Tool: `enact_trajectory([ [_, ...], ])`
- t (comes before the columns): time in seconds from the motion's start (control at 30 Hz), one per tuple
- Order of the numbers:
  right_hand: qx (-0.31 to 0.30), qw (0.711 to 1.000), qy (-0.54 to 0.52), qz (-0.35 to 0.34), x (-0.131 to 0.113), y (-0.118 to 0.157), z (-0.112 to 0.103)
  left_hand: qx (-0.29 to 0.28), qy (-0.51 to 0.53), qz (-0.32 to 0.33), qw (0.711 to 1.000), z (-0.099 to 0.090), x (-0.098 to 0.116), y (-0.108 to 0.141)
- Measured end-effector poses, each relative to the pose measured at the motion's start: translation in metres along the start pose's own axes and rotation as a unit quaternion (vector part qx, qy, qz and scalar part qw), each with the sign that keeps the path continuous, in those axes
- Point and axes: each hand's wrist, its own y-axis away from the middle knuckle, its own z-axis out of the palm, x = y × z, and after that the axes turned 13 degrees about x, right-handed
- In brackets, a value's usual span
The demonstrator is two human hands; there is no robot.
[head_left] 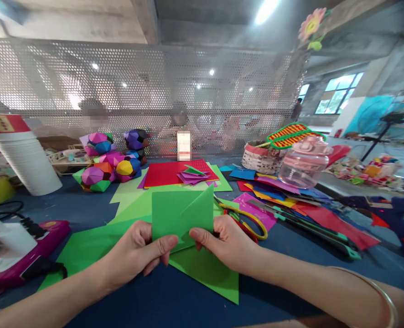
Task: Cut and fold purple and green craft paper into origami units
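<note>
A folded green paper (178, 209) is held upright between both hands above the dark blue table (133, 300). At its lower left corner, my left hand (150, 248) pinches it, thumb in front and fingers behind. My right hand (220, 239) grips the lower right side in the same way. A diagonal flap crosses the paper's upper right. Under and behind the hands lie larger green sheets (219, 275). Yellow-and-red-handled scissors (253, 223) rest just beyond my right hand, partly hidden by it.
Red sheets (161, 174) and small purple pieces lie behind. Faceted paper balls (95, 175), stacked cups (29, 159) and a power strip (53, 232) are at left. A bottle (303, 164), ruler-like tools (311, 230) and a glue gun (390, 216) occupy the right.
</note>
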Motion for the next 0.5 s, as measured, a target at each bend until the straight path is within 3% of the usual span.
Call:
enact_trajectory([
  [0.33, -0.003, 1.000, 0.004, -0.003, 0.005, -0.006, -0.007, -0.061, -0.004, -0.012, 0.998, -0.007, -0.005, -0.009],
  [0.5, 0.020, 0.999, -0.029, 0.016, 0.006, -0.010, -0.010, -0.025, 0.004, -0.011, 1.000, -0.009, -0.008, -0.011],
])
